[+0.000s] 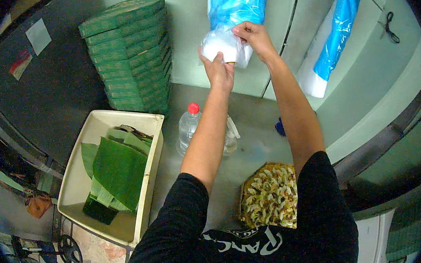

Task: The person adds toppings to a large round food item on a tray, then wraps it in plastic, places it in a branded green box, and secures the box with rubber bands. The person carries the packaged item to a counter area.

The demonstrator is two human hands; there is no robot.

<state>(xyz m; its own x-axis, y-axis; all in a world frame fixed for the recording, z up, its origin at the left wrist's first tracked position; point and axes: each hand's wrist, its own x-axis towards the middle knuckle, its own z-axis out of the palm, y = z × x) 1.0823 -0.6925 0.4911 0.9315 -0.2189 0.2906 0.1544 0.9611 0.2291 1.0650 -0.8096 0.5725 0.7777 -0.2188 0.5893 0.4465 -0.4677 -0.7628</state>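
Up at the wall, my left hand (219,72) grips the lower end of a white bundle (221,47) with clear plastic film around it; whether it is a roll or a folded stack I cannot tell. My right hand (257,42) pinches the clear film (243,49) at the bundle's right side between thumb and fingers. Right behind and above both hands is a blue plastic-wrapped pack (239,1) against the wall. Near my body, an octagonal tray of food topped with pale slices (269,196) rests on the grey table, its right side hidden by my sleeve.
A cream plastic tub (150,184) holds cut banana leaves (119,175). Green octagonal boxes (129,59) are stacked behind it. A clear bottle with a red cap (189,128) stands beside my left forearm. Another blue-and-white plastic pack (336,45) hangs at the right.
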